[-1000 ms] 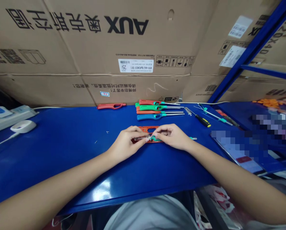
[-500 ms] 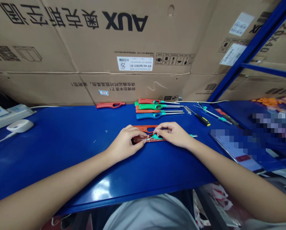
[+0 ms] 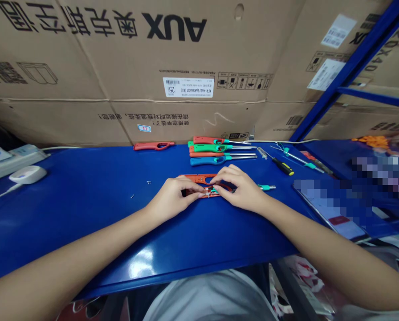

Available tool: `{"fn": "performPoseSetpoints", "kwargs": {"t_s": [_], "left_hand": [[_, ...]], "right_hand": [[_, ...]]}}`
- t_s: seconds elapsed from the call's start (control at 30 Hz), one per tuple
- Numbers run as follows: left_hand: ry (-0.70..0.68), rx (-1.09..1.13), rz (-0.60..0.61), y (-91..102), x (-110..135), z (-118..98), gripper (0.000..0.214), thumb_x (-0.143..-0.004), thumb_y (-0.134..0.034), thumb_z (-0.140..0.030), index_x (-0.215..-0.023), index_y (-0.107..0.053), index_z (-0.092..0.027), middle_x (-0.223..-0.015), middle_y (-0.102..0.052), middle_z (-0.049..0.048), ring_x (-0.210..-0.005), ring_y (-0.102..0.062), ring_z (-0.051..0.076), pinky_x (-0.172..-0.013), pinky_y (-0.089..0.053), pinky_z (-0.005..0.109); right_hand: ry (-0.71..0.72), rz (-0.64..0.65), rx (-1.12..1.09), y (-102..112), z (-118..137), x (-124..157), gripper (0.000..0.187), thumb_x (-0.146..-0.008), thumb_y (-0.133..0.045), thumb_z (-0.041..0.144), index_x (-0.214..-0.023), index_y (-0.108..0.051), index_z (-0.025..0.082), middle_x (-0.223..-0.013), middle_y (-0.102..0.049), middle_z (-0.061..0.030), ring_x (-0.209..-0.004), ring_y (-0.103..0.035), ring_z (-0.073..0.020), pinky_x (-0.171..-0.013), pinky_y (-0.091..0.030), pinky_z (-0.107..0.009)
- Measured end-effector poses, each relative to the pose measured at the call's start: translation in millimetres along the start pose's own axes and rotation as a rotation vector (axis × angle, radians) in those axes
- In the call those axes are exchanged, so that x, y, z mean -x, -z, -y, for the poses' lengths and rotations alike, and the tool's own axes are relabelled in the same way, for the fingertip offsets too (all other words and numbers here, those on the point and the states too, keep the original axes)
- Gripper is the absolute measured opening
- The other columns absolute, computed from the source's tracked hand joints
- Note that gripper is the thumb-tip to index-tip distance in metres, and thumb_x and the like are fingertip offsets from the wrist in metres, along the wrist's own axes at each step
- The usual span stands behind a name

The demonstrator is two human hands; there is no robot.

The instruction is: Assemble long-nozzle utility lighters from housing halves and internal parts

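An opened long-nosed lighter (image 3: 212, 194) lies on the blue table, its inner parts showing, with small white and turquoise pieces between my hands. My left hand (image 3: 168, 198) grips its handle end, thumb and fingers closed around it. Over the middle bends my right hand (image 3: 242, 189), thumb and fingertips pinched at the inner parts near the trigger; what exactly they pinch is partly hidden. Past that hand the metal tube (image 3: 272, 187) sticks out to the right. Just behind lies the loose orange shell half (image 3: 197, 178).
Several lighters (image 3: 206, 160) lie stacked behind, with a red shell (image 3: 152, 146) to their left. A yellow-black screwdriver (image 3: 282, 166), a tube assembly (image 3: 299, 159) and a phone (image 3: 333, 214) are at right. Tiny screws (image 3: 148, 182) and a white charger (image 3: 28, 174) lie left.
My right hand's fingers have shifted slightly, with the thumb now lower and spread from the index finger. Less of the turquoise piece shows. My left hand stays on the handle end.
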State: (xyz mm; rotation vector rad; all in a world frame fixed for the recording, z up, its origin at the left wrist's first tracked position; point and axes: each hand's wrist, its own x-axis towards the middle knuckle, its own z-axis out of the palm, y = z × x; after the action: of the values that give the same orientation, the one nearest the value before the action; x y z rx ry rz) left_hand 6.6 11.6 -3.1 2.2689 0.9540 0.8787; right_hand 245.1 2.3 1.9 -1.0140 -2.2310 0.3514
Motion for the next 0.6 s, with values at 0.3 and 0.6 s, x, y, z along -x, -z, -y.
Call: {"fn": "performPoseSetpoints", "kwargs": {"t_s": [0.3,0.6], "left_hand": [[-0.13,0.013,0.028,-3.0,0,3,0.016,-0.091,-0.07,-0.025,-0.104,-0.079,-0.026,-0.097,-0.08,0.0036,-0.089,-0.073,0.021,-0.087,-0.054,0.035],[-0.171,-0.01,0.024,-3.8,0,3,0.018,-0.091,-0.069,-0.023,-0.106,-0.079,-0.025,-0.097,-0.08,0.0049,-0.09,-0.074,0.022,-0.09,-0.053,0.035]], "right_hand": [[-0.106,0.091,0.063,-8,-4,0,0.01,-0.091,-0.068,0.029,-0.094,-0.072,0.021,-0.095,-0.069,-0.0061,-0.091,-0.057,-0.0208,-0.085,-0.042,-0.037],[-0.208,0.035,0.008,-13,-1,-2,0.005,-0.085,-0.074,0.024,-0.084,-0.072,0.019,-0.088,-0.068,-0.0041,-0.087,-0.057,-0.0196,-0.082,-0.042,-0.036]]}}
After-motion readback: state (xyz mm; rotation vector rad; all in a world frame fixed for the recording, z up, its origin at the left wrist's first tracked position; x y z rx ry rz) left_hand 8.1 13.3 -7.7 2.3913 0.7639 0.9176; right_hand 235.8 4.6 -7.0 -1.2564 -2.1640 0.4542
